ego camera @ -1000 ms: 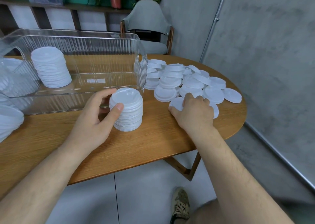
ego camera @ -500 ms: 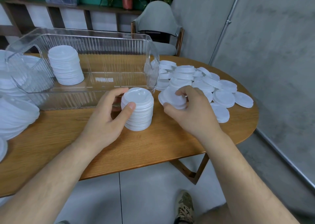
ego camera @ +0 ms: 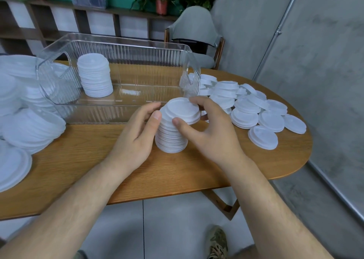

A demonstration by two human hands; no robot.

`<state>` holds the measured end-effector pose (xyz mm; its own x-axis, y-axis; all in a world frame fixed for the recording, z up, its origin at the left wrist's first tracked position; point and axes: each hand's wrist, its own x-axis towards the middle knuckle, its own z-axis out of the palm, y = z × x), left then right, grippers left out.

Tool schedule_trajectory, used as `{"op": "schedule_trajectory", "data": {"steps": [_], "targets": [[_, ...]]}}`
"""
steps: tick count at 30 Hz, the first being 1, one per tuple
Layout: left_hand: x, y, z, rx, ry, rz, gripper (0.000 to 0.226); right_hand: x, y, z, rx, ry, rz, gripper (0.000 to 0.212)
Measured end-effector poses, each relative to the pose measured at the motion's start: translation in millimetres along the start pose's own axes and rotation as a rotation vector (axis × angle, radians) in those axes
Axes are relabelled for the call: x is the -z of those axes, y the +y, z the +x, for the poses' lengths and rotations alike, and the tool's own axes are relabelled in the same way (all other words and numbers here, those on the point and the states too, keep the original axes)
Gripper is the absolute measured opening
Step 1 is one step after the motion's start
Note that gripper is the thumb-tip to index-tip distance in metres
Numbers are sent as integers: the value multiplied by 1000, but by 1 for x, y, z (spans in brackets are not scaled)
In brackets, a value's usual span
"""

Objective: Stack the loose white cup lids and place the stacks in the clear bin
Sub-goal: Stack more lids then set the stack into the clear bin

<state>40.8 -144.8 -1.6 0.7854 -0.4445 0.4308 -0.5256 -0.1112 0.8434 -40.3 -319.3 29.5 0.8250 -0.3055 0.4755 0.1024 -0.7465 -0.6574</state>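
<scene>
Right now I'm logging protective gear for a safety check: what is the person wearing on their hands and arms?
Nothing visible: no gloves, rings or watch on the left hand or right hand. The left forearm and right forearm are uncovered, with no sleeve in view.
</scene>
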Motion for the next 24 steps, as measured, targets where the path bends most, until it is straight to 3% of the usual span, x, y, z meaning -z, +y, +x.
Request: {"op": "schedule_trajectory", "data": {"steps": [4,18,24], "targets": [[0,2,0,-11,-30,-26,37,-5,-4,0,10,-25,-8,59],[1,-7,2,16,-68,51,56,-9,2,-2,7,-134,-29,65],[0,-4,2,-9,-106,104,46,-6,5,-1,22,-174,-36,65]]}}
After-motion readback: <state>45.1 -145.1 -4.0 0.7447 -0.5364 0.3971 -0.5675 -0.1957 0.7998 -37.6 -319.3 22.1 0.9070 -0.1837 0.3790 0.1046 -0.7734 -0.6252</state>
